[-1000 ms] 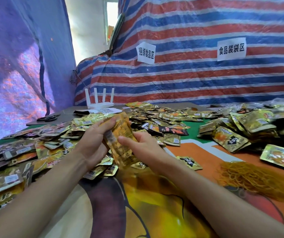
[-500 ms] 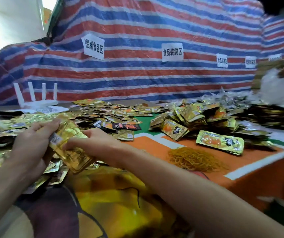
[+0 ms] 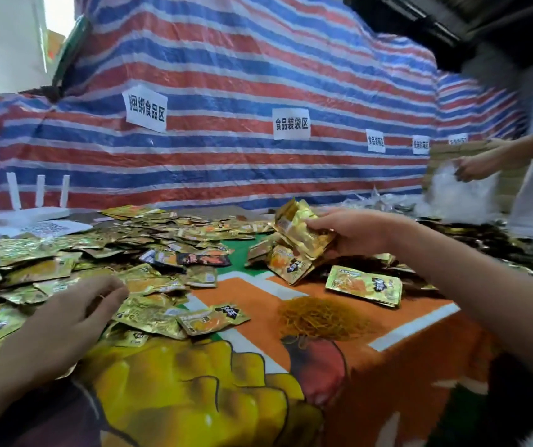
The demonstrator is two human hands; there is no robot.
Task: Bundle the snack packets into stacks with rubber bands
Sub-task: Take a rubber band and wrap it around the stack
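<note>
Head view, right fingers: closed round a stack of gold snack packets [image 3: 300, 232], the right hand [image 3: 352, 233] holding it above the finished bundles [image 3: 291, 262] on the far right of the table.
Left fingers: loosely curled and empty, the left hand [image 3: 74, 317] hovering just over the loose packets [image 3: 49, 269].
Change: a second ago both hands gripped this stack at the left; now only the right carries it across. No band shows on it through the blur, so I cannot tell whether it is tied.
Meaning: probably one bundle being set aside, the left hand free for the next.
Rubber bands [image 3: 320, 317]: heaped on the tablecloth [image 3: 387, 366], near the bundles.
Containers: none; everything lies bare on the cloth.
Background: another person [image 3: 484, 162] handles something white.
</note>
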